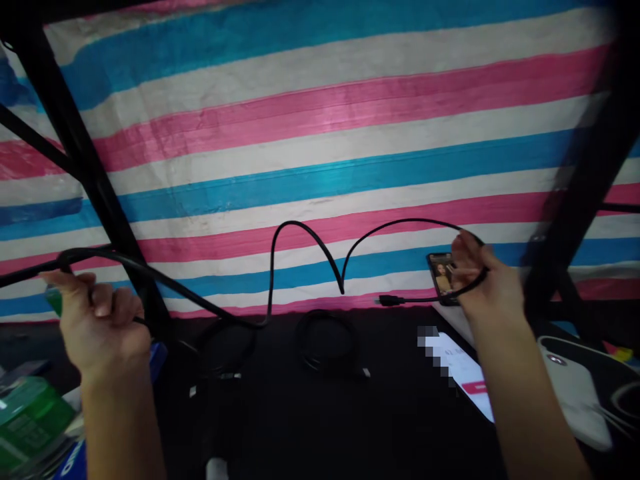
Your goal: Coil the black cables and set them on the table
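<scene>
A long black cable (295, 223) hangs in bends between my two hands. My left hand (103, 317), at the left, is closed around part of it, and the cable runs over the thumb side. On the right, the cable loops about the fingers of my right hand (483, 277), which are partly curled and hold it. Its free end, with a black plug (390, 301), points left from my right hand, above the table. Below lie a coiled black cable (327, 340) and a second coiled cable (227, 343), each with a light metal connector.
On the black table (300, 427), a lit phone (465, 373) lies by my right forearm. Another phone (440, 273) leans behind my right hand. A white power bank (575, 393) with cords is at right, a green package (35, 413) at left. A striped sheet (320, 133) hangs behind.
</scene>
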The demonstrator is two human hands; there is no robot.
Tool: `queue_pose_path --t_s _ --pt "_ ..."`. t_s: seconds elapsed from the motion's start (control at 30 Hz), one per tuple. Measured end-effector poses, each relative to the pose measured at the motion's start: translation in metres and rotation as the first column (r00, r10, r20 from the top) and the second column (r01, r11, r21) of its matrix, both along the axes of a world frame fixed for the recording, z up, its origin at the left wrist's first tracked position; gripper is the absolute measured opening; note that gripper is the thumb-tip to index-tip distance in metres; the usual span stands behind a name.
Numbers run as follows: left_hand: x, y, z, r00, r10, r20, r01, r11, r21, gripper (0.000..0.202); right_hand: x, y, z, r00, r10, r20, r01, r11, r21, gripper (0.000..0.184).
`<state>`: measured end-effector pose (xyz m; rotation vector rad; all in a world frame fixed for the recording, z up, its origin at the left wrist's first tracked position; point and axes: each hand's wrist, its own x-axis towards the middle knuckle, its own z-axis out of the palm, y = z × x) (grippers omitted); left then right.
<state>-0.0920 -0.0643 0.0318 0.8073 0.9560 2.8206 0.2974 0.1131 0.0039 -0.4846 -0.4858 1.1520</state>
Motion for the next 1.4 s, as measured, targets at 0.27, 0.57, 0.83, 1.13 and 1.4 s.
queue_pose_path --t_s 0.27,0.57,0.83,1.13,1.4 --pt "0.040 0.019 -0.009 0.954 -0.004 -0.298 0.001 1.000 -0.008 0.052 -0.023 -0.043 0.010 0.895 -0.225 0.386 0.005 0.869 0.495 0.022" --pt "0.120 0.028 -0.032 0.601 0.135 -0.788 -0.389 0.911 -0.141 0.011 -0.092 -0.095 -0.011 0.412 0.186 0.892 -0.650 0.746 0.144 0.036" --pt "0.133 0.031 -0.045 0.571 0.088 -0.816 -0.357 0.922 -0.150 0.032 -0.092 -0.107 -0.006 0.393 0.086 0.915 -0.590 0.787 0.180 0.032" --pt "0.127 0.045 -0.051 0.562 -0.360 -0.745 -0.055 0.882 -0.468 0.058 -0.062 -0.092 -0.002 0.642 0.084 0.762 -0.495 0.804 0.328 0.019" --pt "0.131 0.028 -0.046 0.490 -0.576 -0.654 0.098 0.782 -0.615 0.092 -0.076 -0.084 0.000 0.861 -0.011 0.509 -0.242 0.871 0.427 0.017"
